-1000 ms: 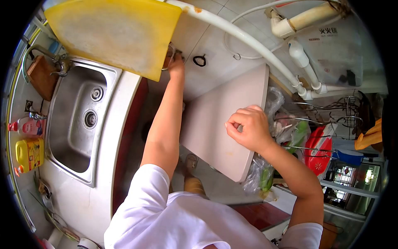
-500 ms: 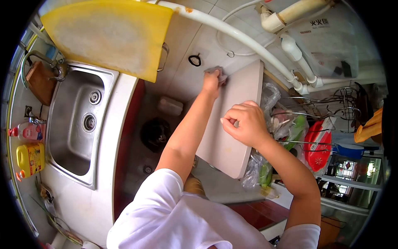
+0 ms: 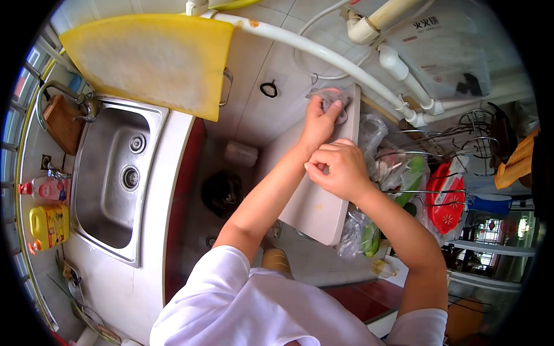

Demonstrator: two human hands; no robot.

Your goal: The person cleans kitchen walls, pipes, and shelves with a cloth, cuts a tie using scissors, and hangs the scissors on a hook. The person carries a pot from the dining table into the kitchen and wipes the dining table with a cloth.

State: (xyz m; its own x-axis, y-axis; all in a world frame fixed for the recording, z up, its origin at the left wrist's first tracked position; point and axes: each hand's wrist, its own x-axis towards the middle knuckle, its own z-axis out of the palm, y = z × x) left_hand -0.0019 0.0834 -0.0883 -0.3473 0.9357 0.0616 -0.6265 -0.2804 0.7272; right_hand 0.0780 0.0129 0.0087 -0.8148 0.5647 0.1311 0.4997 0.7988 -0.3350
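Crumpled pinkish-grey cloth (image 3: 330, 97) is now at the far end of the pale rectangular board (image 3: 314, 210), farther along it than a moment before. The left grip (image 3: 319, 122) is closed around this cloth. Nearby, the right grip (image 3: 340, 168) is curled loosely closed, with no object visible inside. Beyond them, a curved white pipe (image 3: 323, 52) passes near the board's end.

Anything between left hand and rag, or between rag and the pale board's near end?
Nothing visible between left hand and rag. Toward the near end of the pale board, the right hand overlaps the path, height unclear.
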